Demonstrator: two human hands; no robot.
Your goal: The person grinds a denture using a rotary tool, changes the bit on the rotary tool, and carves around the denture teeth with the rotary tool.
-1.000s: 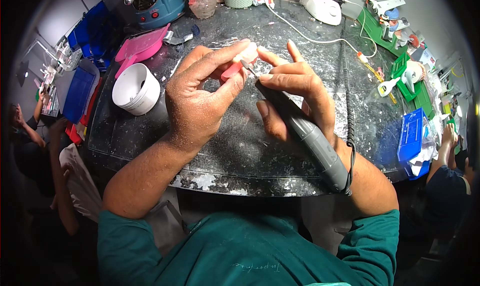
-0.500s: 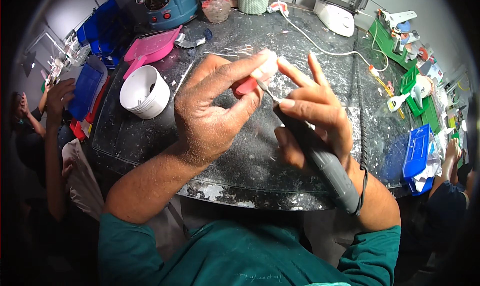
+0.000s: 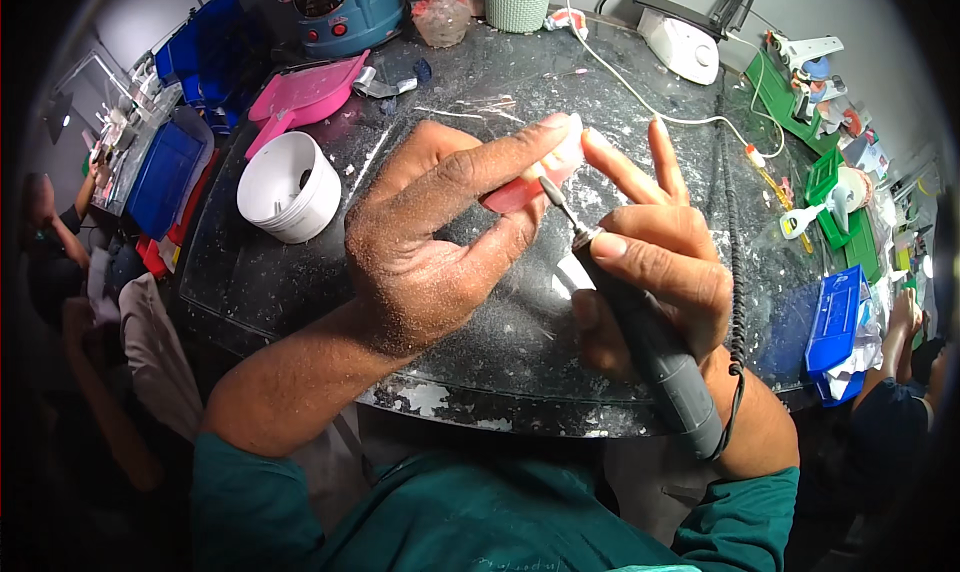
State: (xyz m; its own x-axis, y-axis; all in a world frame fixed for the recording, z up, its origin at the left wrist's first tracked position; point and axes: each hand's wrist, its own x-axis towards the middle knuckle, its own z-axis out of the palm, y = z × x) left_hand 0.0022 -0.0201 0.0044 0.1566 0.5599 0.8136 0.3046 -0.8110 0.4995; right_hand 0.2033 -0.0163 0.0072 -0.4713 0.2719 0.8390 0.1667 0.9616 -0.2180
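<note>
Head view, from the left: what's there?

White tub (image 3: 289,187), just left of the left hand (image 3: 430,232), with a pink dustpan (image 3: 308,92) beyond the tub.

And that hand?

Dusty, thumb and fingers pinching a pink-and-white denture-like piece (image 3: 513,196).

How does the piece lie?

Between the two hands, at the left fingertips; its long axis slants from near left to far right. The left hand is the nearer, since it grips it.

What's right of it?

A slim metal bit (image 3: 563,209) on a dark handpiece (image 3: 657,350), slanting the other way, near right to far left, so the axes cross. Whether the tip touches the piece or stands barely apart, I can't tell.

Right hand (image 3: 668,257)?

Wrapped round the handpiece's front, two fingers stretched toward the piece's far end. Farther right, a blue box (image 3: 836,317).
</note>
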